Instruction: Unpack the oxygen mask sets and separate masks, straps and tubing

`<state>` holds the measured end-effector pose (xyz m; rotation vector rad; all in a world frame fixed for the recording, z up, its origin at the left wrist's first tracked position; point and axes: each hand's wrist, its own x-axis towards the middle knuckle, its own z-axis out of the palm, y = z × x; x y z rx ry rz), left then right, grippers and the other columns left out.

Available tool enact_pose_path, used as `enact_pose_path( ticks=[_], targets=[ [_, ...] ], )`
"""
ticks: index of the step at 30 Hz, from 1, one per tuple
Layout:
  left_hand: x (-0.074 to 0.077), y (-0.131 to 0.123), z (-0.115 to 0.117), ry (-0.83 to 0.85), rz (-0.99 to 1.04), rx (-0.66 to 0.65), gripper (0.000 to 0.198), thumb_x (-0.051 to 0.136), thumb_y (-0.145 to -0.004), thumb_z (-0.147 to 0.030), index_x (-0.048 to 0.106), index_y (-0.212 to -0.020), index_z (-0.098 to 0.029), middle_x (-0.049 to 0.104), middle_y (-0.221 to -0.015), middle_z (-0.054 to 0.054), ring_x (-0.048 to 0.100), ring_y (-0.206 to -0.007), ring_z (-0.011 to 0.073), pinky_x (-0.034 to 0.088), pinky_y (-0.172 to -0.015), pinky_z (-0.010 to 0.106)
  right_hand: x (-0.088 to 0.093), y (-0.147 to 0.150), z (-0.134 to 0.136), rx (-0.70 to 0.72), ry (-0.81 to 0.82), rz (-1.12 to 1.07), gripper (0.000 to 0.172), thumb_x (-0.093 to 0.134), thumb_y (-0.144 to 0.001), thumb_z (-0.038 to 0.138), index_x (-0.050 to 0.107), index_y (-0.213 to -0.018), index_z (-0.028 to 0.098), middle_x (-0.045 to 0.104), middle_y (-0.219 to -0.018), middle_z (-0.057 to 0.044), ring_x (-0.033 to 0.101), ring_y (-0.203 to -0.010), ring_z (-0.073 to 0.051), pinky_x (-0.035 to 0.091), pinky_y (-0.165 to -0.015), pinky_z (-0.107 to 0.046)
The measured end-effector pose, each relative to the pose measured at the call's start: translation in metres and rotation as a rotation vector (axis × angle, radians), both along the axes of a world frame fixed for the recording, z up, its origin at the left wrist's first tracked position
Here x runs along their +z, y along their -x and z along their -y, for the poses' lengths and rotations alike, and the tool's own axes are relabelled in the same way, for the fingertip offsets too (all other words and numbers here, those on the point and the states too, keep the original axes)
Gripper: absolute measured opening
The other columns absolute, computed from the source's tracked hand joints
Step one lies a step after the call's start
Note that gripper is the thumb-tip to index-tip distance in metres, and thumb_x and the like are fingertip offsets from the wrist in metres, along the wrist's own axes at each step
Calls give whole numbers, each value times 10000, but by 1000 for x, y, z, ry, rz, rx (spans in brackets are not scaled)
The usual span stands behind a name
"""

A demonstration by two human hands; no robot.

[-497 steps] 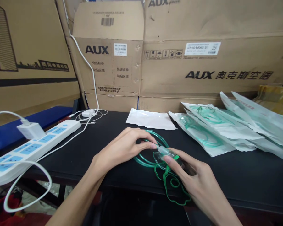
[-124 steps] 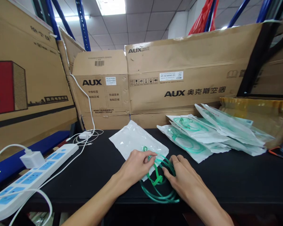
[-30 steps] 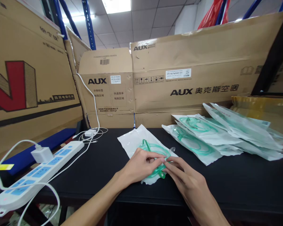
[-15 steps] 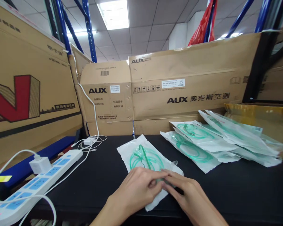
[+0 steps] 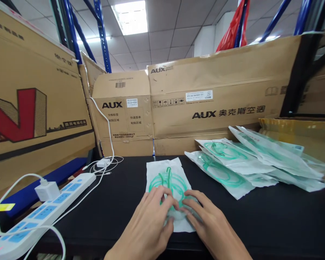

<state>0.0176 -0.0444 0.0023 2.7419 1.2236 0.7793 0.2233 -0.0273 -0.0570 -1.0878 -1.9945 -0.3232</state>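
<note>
A flat white pouch (image 5: 184,168) with a coil of green plastic tubing (image 5: 168,177) showing at its front lies before me on the black table. My left hand (image 5: 151,220) rests over the pouch's lower left, fingers bent and apart, fingertips at the lower part of the coil. From the right side, my right hand (image 5: 209,216) reaches onto the pouch with its fingers spread and their tips touching its surface. Both hands cover the lower coil. Whether the fingers pinch any of the film cannot be made out.
Several similar pouches (image 5: 227,180) are piled at the right. A white power strip (image 5: 54,206) with a plugged-in adapter (image 5: 47,190) lies at the left, its cables trailing across the black table (image 5: 97,216). Cardboard panels (image 5: 173,122) stand along the back and left.
The pouch has turned from slanted to nearly straight. My hands, earlier meeting at its right lower edge, have moved apart, the left one now lying over the coil.
</note>
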Motion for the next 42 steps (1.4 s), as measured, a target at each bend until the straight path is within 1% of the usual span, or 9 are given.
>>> enact_pose_path(
  ticks=[5,8,12,17,20,24,30,37,42],
  targets=[
    [-2,-3,-12,-2,-75,108,629,466,-885,-44,378,-1462,-277,455,-1511,79,460,-1357,275,433,-1075,475,8,10,7,78,-44,-83,278,426,-970,75,662,-1054,195,677,-1162,-139,729,-988,-220,609,-815,-304],
    [-1,-4,-19,24,-135,152,683,380,-880,10,374,-1475,-327,411,-1556,65,514,-1320,262,487,-1010,431,12,12,9,132,-26,-127,317,397,-954,23,660,-1022,185,688,-1112,-132,736,-875,-163,595,-725,-218],
    [-2,-8,-29,-31,-152,251,545,395,-893,-6,510,-1322,-322,563,-1370,49,639,-1098,236,533,-818,346,10,15,13,182,22,-130,334,386,-954,13,661,-1033,184,671,-1159,-139,732,-868,-145,588,-746,-206],
    [-1,-17,-36,-55,-99,360,265,478,-907,-71,561,-1079,-256,610,-1037,27,649,-924,224,432,-578,247,11,12,14,214,53,-120,317,389,-969,36,652,-1043,198,669,-1115,-104,723,-1002,-155,576,-871,-224],
    [-3,-11,-30,-1,-55,266,229,554,-908,-118,536,-1091,-255,608,-1053,20,636,-954,222,466,-664,273,13,-1,11,147,-19,-119,284,434,-968,56,669,-1021,207,684,-1077,-89,692,-1107,-206,548,-989,-325],
    [-8,9,-18,46,-33,96,286,580,-919,-147,510,-1158,-288,589,-1168,19,608,-1040,219,475,-860,325,12,-16,9,62,37,-116,263,467,-967,102,704,-990,214,690,-1084,-94,728,-979,-221,611,-834,-311],
    [0,4,-23,56,-209,201,243,463,-909,-39,546,-1023,-236,627,-1007,19,672,-849,205,445,-665,272,13,-12,13,146,92,-128,286,476,-966,109,739,-1013,214,711,-1077,-94,748,-920,-196,614,-782,-259],
    [5,-17,-37,56,-333,319,227,538,-911,-103,553,-1101,-228,700,-992,41,713,-821,245,467,-670,280,12,-15,13,135,163,-138,304,479,-990,178,779,-1026,206,735,-1111,-101,749,-973,-220,624,-835,-305],
    [-2,5,-22,-20,-256,32,261,484,-998,-186,598,-1206,-293,641,-1137,34,653,-1007,221,527,-795,306,10,-30,19,-48,398,-44,361,648,-901,501,747,-1191,311,648,-1377,-48,573,-1293,-352,543,-1012,-509]
  ],
)
